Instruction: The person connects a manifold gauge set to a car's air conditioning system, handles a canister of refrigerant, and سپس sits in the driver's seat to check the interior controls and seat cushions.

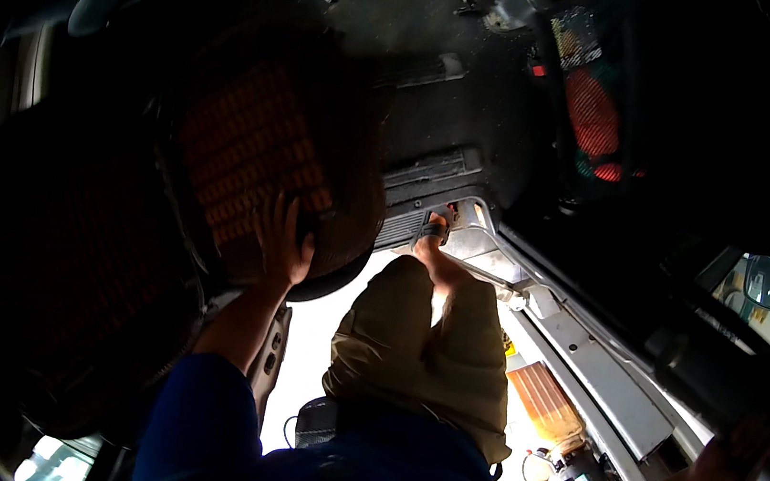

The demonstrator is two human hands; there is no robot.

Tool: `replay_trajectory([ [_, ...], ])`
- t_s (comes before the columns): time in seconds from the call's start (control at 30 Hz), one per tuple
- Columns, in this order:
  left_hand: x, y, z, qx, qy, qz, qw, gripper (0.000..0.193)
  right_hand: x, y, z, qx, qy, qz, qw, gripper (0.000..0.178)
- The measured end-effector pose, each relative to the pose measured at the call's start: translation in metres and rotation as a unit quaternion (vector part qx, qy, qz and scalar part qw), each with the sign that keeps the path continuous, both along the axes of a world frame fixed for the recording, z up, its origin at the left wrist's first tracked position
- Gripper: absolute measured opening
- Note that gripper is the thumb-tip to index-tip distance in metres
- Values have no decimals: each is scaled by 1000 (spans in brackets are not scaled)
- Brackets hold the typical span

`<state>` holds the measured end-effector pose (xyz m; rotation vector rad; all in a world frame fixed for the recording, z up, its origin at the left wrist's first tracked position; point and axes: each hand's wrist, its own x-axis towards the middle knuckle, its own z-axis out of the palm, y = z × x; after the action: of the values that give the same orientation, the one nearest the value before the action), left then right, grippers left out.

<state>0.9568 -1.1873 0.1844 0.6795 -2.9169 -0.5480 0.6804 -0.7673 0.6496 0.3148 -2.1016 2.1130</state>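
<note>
My left hand [283,245] lies with its fingers spread on a vehicle seat [257,148] that has a brown beaded cover. At the lower right, my right hand [731,464] reaches up to a dark part beside the door opening. Its fingers look curled there, but deep shadow hides what they hold. One of my feet, in a dark sandal [431,231], rests on the ribbed door sill [401,229] between the seat and the door side.
A second dark seat [69,231] stands farther left. Dark floor mat [401,113] covers the cab floor ahead. A mesh pocket with red contents [593,112] is at the upper right, and a side mirror [768,280] at the far right. Outside below lies a brown ribbed panel [546,403].
</note>
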Motion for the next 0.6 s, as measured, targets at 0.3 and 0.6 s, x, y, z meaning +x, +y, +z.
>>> replay_trajectory([
  [0.3, -49, -39, 50, 43, -385, -113, 915, 73, 5, -12, 8, 24, -54, -81, 995, 32],
  [0.6, -273, -238, 79, -37, -128, -210, 969, 48, 30, -11, -25, -125, 15, -102, 987, 41],
])
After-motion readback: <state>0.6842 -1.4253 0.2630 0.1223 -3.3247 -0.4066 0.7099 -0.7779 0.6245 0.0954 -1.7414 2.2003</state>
